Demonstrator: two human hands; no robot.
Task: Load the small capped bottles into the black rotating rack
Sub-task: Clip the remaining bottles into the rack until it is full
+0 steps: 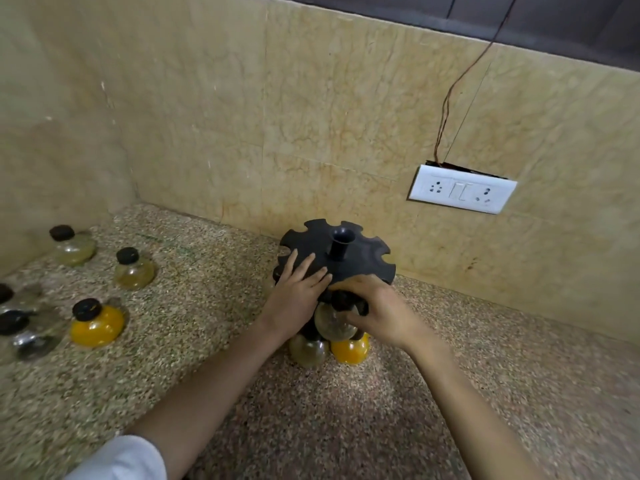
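On the speckled table (346,410), two bottles sit in the lower tier of the black rack (356,258): a pale one (307,349) and a yellow one (350,349). Above them the right hand (377,313) pinches a clear bottle (333,323) at the top disc's front notch. The left hand (294,292) lies flat on that disc, fingers (304,265) spread. Loose bottles wait well to the left, among them a yellow bottle (97,323). A white switch plate (462,194) sits on the wall behind.

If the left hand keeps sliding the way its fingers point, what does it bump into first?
Probably the upright black plastic post in the middle of the black notched plastic rack. The left hand lies flat on the rack's top, fingers aimed roughly that way; depth is uncertain.
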